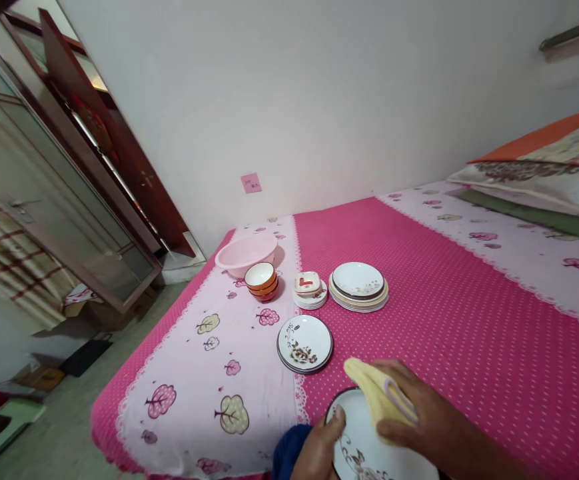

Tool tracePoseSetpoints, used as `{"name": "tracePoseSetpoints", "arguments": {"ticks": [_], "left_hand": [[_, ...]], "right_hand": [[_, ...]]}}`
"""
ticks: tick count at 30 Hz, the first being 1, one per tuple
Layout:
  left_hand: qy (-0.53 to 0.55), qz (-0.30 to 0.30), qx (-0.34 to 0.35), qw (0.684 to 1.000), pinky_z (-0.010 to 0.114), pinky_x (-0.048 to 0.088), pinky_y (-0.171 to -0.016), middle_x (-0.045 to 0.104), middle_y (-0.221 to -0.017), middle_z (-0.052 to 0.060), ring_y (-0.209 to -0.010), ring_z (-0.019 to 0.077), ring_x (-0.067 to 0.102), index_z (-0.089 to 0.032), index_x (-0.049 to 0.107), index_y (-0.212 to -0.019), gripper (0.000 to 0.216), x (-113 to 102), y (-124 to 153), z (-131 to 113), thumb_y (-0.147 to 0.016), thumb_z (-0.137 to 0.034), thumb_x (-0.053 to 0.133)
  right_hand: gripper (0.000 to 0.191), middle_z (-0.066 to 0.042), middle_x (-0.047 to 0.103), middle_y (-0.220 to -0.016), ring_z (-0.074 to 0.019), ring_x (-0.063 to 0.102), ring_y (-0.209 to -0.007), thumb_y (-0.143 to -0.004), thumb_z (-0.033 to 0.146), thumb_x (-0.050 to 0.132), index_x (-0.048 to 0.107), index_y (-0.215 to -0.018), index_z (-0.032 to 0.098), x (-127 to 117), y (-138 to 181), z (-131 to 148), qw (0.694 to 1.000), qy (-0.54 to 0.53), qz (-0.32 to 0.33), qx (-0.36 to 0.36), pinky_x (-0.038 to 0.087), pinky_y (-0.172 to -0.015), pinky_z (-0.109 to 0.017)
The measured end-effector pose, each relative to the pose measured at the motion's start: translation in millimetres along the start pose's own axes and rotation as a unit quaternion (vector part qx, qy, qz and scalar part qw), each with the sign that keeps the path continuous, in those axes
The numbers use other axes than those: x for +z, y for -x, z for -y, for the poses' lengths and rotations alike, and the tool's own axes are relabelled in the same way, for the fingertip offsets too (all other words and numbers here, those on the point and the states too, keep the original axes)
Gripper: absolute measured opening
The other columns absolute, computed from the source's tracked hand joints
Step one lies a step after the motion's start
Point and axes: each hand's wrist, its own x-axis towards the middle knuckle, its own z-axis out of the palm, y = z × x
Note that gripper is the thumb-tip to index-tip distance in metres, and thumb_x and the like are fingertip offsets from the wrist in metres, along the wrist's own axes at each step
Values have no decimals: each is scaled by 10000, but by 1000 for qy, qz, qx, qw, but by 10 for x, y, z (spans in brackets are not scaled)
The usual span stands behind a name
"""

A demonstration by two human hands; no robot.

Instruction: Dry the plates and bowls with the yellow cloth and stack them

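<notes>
Low in the head view, my left hand (322, 443) grips the rim of a white plate (356, 437) with a dark edge and a brown flower pattern, its thumb on the upper face. My right hand (412, 407) is closed round a folded yellow cloth (369, 390) with a lilac edge, held against or just over the plate's right side. The plate's lower part runs out of view. Just beyond lies a short stack of similar flowered plates (305, 343) on the bed.
Farther back stand a taller plate stack (358, 280), small dishes (308, 283) on saucers, nested orange bowls (262, 279) and a pink basin (246, 252). All rest on a pink bedspread (439, 300). Pillows (544, 177) lie at the right, and a door (114, 133) stands at the left.
</notes>
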Motion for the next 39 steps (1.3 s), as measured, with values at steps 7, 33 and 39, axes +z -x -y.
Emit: {"name": "tracePoseSetpoints", "arguments": {"ticks": [7,33,39], "left_hand": [[-25,-34,20,999,607,460,-1105,796,-1106,240,-1171,417,713,-88,715,-1270,539,-24,32,-7,-912,-490,686],[153,-245,155,945,511,538,-1100,756,-1244,239,-1274,364,665,-74,668,-1332,535,734,177,-320,-970,-464,609],[114,-282,197,932,484,602,-1010,752,-1263,219,-1204,356,710,-120,629,-1380,597,915,152,-332,-907,-475,716]], "right_hand": [[752,-169,655,-1415,-332,638,-1275,-696,213,633,585,-1446,196,176,-65,-46,994,105,5,-23,495,-1104,-491],[544,-86,815,-1006,-356,762,-990,-622,510,854,710,-1049,206,490,-7,235,917,-292,-223,157,614,-883,-409],[948,-113,797,-1135,-373,746,-1079,-625,466,938,533,-1431,175,917,73,327,769,-577,-185,201,608,-923,-473]]}}
